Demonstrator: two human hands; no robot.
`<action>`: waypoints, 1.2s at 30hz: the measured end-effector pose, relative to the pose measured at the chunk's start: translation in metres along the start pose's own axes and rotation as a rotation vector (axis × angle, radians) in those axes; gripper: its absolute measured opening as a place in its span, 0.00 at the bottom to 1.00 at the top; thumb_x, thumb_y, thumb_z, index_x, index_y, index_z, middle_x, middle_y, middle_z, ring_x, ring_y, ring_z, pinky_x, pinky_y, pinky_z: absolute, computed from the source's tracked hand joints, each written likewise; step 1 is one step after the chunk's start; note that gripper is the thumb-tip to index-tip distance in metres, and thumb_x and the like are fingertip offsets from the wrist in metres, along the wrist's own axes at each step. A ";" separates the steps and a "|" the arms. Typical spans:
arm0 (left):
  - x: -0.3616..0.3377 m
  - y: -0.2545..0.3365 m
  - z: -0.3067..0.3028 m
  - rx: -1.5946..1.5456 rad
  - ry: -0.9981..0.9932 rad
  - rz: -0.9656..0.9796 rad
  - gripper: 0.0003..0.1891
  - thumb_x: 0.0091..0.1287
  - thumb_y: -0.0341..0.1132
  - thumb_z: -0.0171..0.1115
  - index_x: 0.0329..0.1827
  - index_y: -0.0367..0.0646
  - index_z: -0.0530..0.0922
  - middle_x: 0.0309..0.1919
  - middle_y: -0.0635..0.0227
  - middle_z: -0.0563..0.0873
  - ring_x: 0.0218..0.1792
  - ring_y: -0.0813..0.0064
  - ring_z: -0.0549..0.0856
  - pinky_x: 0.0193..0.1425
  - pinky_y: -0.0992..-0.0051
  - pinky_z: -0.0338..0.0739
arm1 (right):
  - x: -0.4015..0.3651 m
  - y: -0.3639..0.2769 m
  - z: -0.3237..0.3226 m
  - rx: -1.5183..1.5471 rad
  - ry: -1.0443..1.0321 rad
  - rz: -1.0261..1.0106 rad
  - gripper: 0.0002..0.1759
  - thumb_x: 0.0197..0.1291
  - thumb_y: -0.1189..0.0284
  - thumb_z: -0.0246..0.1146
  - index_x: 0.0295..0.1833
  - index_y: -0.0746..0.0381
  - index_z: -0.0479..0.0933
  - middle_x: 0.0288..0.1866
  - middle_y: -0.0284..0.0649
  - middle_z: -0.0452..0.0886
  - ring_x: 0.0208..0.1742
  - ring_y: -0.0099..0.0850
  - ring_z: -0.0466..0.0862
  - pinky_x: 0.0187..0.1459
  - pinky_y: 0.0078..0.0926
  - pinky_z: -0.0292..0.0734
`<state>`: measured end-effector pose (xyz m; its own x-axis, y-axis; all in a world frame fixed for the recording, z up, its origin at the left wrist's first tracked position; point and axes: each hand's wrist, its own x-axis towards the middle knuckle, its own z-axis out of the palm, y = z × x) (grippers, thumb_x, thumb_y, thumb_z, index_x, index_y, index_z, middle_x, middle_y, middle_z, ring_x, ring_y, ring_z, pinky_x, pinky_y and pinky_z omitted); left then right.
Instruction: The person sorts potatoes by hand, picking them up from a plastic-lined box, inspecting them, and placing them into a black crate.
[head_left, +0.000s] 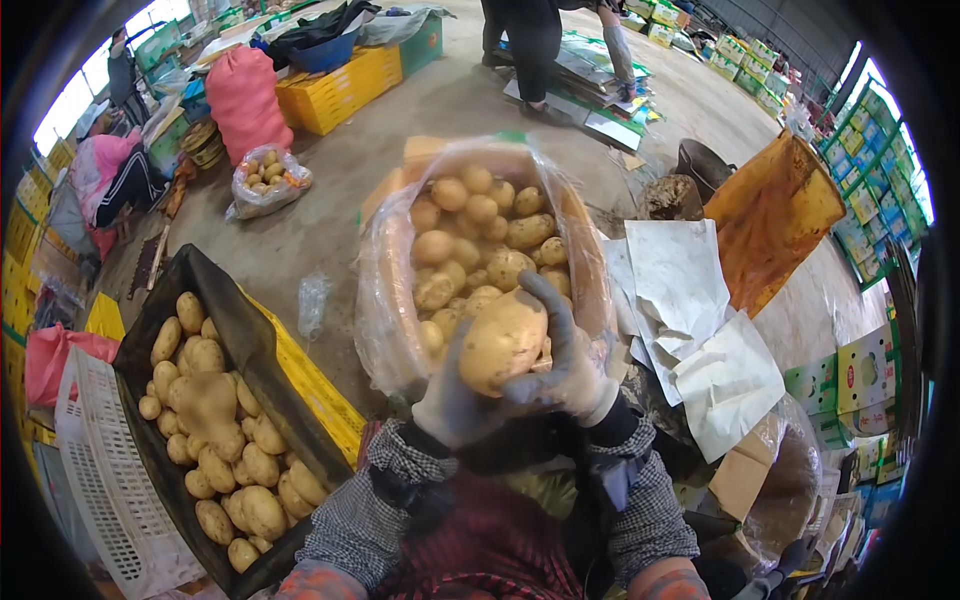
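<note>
A large potato (503, 341) is held up between my two gloved hands. My left hand (452, 388) curls around its left side, and my right hand (572, 362) has its thumb and fingers pressed to the right side. Just beyond and below them stands a cardboard box (592, 262) lined with a clear plastic bag (382, 300). Many potatoes (481, 208) of mixed sizes fill the bag. To my left, a crate with a black liner (272, 372) holds more potatoes (262, 465); one potato (209, 403) there looks larger and blurred.
A white plastic basket (110, 470) lies beside the lined crate. Paper sheets (690, 300) and an orange-brown stained board (780, 215) are at right. Ahead are a small bag of potatoes (268, 178), a pink sack (245, 105), yellow crates (340, 92) and a person bending over flattened cartons (595, 80).
</note>
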<state>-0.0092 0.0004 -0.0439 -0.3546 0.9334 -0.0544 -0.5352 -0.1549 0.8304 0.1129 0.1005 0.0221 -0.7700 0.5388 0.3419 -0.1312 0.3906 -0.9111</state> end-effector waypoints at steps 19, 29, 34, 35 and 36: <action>-0.013 0.021 0.023 0.375 -0.082 0.279 0.52 0.49 0.35 0.80 0.77 0.38 0.58 0.67 0.55 0.72 0.67 0.62 0.74 0.69 0.65 0.73 | -0.009 -0.013 -0.026 -0.401 -0.014 0.227 0.30 0.67 0.60 0.63 0.69 0.65 0.71 0.57 0.46 0.82 0.60 0.35 0.80 0.63 0.31 0.73; -0.014 0.012 0.026 0.456 -0.083 0.327 0.52 0.43 0.40 0.83 0.73 0.35 0.65 0.65 0.53 0.73 0.66 0.59 0.75 0.71 0.62 0.70 | -0.014 0.019 -0.041 0.165 0.157 0.331 0.22 0.71 0.62 0.57 0.62 0.67 0.77 0.48 0.41 0.84 0.49 0.26 0.81 0.54 0.24 0.76; -0.014 0.012 0.024 0.725 0.009 0.505 0.52 0.43 0.41 0.84 0.73 0.36 0.65 0.66 0.50 0.73 0.68 0.55 0.73 0.72 0.60 0.70 | -0.017 -0.007 -0.041 -0.232 -0.078 0.199 0.24 0.70 0.66 0.58 0.67 0.66 0.73 0.55 0.39 0.83 0.55 0.29 0.80 0.59 0.27 0.75; -0.014 0.014 0.021 0.783 -0.004 0.518 0.52 0.42 0.41 0.84 0.73 0.36 0.65 0.67 0.50 0.73 0.68 0.54 0.73 0.72 0.60 0.69 | -0.018 -0.004 -0.043 -0.296 -0.092 0.136 0.24 0.70 0.66 0.58 0.67 0.66 0.74 0.54 0.39 0.83 0.55 0.28 0.80 0.59 0.27 0.75; -0.015 0.015 0.019 0.841 -0.018 0.530 0.52 0.42 0.41 0.84 0.72 0.36 0.65 0.67 0.50 0.72 0.68 0.54 0.73 0.73 0.59 0.69 | -0.019 -0.001 -0.043 -0.297 -0.067 0.131 0.23 0.71 0.66 0.57 0.66 0.66 0.74 0.54 0.39 0.83 0.55 0.27 0.80 0.59 0.27 0.75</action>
<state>0.0029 -0.0099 -0.0197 -0.3752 0.8157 0.4403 0.4095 -0.2802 0.8682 0.1546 0.1220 0.0263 -0.8089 0.5523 0.2015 0.1519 0.5274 -0.8359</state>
